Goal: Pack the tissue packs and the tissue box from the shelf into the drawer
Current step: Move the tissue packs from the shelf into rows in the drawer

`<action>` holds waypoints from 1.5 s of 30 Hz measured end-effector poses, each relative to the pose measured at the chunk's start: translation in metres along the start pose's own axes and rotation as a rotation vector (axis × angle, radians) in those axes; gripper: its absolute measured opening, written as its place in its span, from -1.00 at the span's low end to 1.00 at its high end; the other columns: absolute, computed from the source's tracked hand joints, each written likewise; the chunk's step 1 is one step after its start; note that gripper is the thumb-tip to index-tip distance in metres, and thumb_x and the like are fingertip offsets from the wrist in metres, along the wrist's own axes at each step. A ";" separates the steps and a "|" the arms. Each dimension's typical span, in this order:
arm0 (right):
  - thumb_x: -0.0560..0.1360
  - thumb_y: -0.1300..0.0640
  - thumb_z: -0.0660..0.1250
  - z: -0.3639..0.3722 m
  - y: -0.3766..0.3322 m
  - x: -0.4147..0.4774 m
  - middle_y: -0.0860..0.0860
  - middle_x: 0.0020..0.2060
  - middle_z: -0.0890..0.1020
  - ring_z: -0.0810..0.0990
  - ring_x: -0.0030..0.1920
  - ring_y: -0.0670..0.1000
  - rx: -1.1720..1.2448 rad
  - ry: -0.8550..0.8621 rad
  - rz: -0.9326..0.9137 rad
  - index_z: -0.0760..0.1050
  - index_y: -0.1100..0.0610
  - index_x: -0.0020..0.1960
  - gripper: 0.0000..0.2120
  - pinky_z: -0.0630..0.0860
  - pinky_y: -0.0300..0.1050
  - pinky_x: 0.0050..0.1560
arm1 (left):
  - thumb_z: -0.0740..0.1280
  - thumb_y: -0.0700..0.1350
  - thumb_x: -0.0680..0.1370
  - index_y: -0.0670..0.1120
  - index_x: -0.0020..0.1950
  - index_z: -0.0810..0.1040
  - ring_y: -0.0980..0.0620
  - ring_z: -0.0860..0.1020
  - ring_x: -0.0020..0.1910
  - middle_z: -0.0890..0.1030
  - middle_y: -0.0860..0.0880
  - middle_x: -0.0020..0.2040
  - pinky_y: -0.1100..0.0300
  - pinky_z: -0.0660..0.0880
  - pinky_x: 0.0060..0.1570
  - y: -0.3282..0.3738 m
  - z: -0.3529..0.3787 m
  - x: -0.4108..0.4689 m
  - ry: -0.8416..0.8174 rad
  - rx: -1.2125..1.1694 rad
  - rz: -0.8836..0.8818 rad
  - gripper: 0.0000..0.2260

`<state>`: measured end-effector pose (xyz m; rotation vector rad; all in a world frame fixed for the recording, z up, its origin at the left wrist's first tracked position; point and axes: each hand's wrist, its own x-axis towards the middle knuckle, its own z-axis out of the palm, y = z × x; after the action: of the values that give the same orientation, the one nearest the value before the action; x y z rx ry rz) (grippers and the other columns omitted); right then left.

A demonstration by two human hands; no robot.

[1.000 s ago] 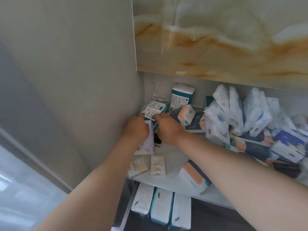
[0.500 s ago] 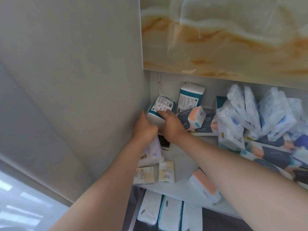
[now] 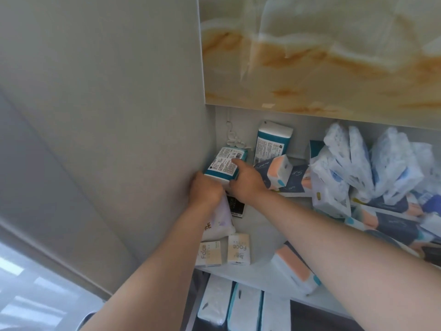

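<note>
both hands are gripping the teal tissue pack (image 3: 224,164) on the shelf (image 3: 260,225) (by the wall). right hand (image 3: 245,181) fingers curling over it; left hand (image 3: 205,189) fingers hidden, cannot tell.

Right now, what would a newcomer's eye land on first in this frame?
The left hand and right hand grip a teal-and-white tissue pack in the far left corner of the shelf. To the right lies a jumbled heap of plastic-wrapped packs, and a marble-patterned panel fills the upper right.
</note>
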<state>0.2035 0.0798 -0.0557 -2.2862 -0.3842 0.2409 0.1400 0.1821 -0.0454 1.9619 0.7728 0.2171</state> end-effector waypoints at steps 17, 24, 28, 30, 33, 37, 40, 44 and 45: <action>0.43 0.43 0.33 -0.020 0.001 -0.013 0.06 0.33 0.52 0.54 0.24 0.01 0.407 0.201 -0.001 0.44 0.02 0.40 -0.40 0.55 -0.28 0.07 | 0.25 -0.39 0.44 -0.02 0.48 0.30 0.00 0.43 0.30 0.44 -0.06 0.30 0.10 0.41 0.31 0.020 0.006 -0.007 -0.025 -0.207 0.355 -0.36; 0.48 0.31 0.42 -0.057 0.003 -0.092 -0.09 0.19 0.61 0.63 0.10 -0.12 0.466 0.161 -0.110 0.52 -0.08 0.29 -0.53 0.66 -0.01 0.06 | 0.53 -0.08 0.37 0.07 0.19 0.52 0.12 0.59 0.05 0.57 -0.04 0.15 0.19 0.60 -0.01 0.038 -0.017 -0.063 -0.077 -0.347 0.284 -0.57; 0.50 0.27 0.41 -0.072 0.000 -0.142 -0.21 0.12 0.63 0.59 0.10 -0.24 0.313 0.116 -0.182 0.57 -0.10 0.23 -0.61 0.56 -0.23 0.15 | 0.56 -0.16 0.39 0.00 0.16 0.52 0.20 0.61 -0.05 0.63 0.00 0.11 0.40 0.54 -0.21 0.042 -0.032 -0.105 -0.162 -0.325 0.236 -0.61; 0.50 0.28 0.39 -0.078 0.000 -0.162 -0.18 0.18 0.59 0.58 0.11 -0.20 0.275 0.077 -0.182 0.55 -0.12 0.25 -0.58 0.54 -0.27 0.13 | 0.56 -0.22 0.36 0.02 0.20 0.45 0.22 0.59 -0.05 0.60 0.04 0.10 0.41 0.52 -0.27 0.043 -0.044 -0.123 -0.122 -0.274 0.246 -0.51; 0.47 0.30 0.40 -0.087 0.005 -0.190 -0.12 0.28 0.40 0.54 0.08 -0.12 0.107 0.048 -0.201 0.44 -0.07 0.36 -0.47 0.41 -0.49 0.03 | 0.56 -0.19 0.36 0.03 0.22 0.40 0.20 0.58 -0.10 0.57 0.07 0.03 0.36 0.50 -0.34 0.045 -0.066 -0.150 -0.152 -0.208 0.208 -0.47; 0.37 0.17 0.54 -0.102 0.009 -0.218 -0.08 0.42 0.20 0.40 0.34 -0.02 -0.083 -0.019 -0.324 0.19 -0.07 0.53 -0.15 0.32 -0.44 0.19 | 0.53 -0.13 0.33 0.12 0.14 0.52 0.14 0.59 -0.05 0.60 0.08 0.04 0.29 0.54 -0.20 0.041 -0.081 -0.189 -0.277 0.043 0.330 -0.56; 0.26 0.02 0.56 -0.108 0.002 -0.243 -0.14 0.51 0.13 0.39 0.40 0.05 -0.201 -0.182 -0.366 -0.08 -0.22 0.58 0.12 0.46 -0.02 0.30 | 0.54 -0.08 0.31 0.11 0.18 0.54 0.15 0.52 0.01 0.55 0.12 0.08 0.34 0.40 -0.11 0.039 -0.078 -0.212 -0.285 0.169 0.443 -0.54; 0.26 -0.18 0.53 -0.110 -0.003 -0.279 -0.06 0.37 0.38 0.45 0.30 0.03 -0.278 -0.186 -0.216 -0.01 -0.13 0.51 0.01 0.44 -0.07 0.19 | 0.55 0.05 0.29 0.11 0.14 0.42 0.17 0.53 0.00 0.51 0.19 0.05 0.29 0.49 -0.10 0.034 -0.071 -0.234 -0.301 0.148 0.442 -0.51; 0.26 -0.20 0.52 -0.110 0.001 -0.287 -0.08 0.26 0.44 0.49 0.23 0.01 -0.283 -0.195 -0.178 0.08 -0.08 0.45 -0.08 0.46 -0.07 0.15 | 0.55 0.09 0.30 0.11 0.16 0.39 0.14 0.54 0.01 0.49 0.17 0.08 0.24 0.53 -0.07 0.030 -0.069 -0.237 -0.357 0.152 0.425 -0.47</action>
<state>-0.0326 -0.0958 0.0317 -2.4926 -0.7611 0.3383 -0.0637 0.0806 0.0547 2.2131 0.1397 0.0556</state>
